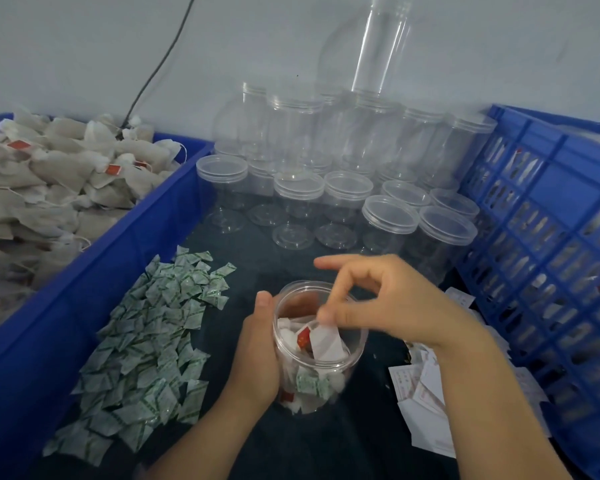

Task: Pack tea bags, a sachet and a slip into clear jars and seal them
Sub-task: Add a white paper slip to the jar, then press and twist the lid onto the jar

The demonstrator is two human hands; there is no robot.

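Right hand (388, 306) hovers over the open jar (321, 344), thumb and forefinger pinching a white slip (329, 341) and feeding it down through the mouth. Other fingers are fanned out, likely to stay clear of the rim. Left hand (260, 351) wraps the jar's side, thumb up by the rim, bracing it and tipping it a bit toward the person so the mouth faces the feeding hand. Jar is front centre over the dark table (257, 258); can't tell if its base touches. Inside are tea bags (291, 327), one red tag (303, 337) near the top, and a green-printed sachet (309, 382) against the lower wall. No lid on, so sealing is not yet done. Supplies sit within reach: loose sachet pile (146, 341) left of the jar, blue bin (136, 244) heaped with more tea bags far left, slip stack (426, 393) just right. Lidded empty jars (388, 216) stand behind, blue crate (551, 237) at the right edge.
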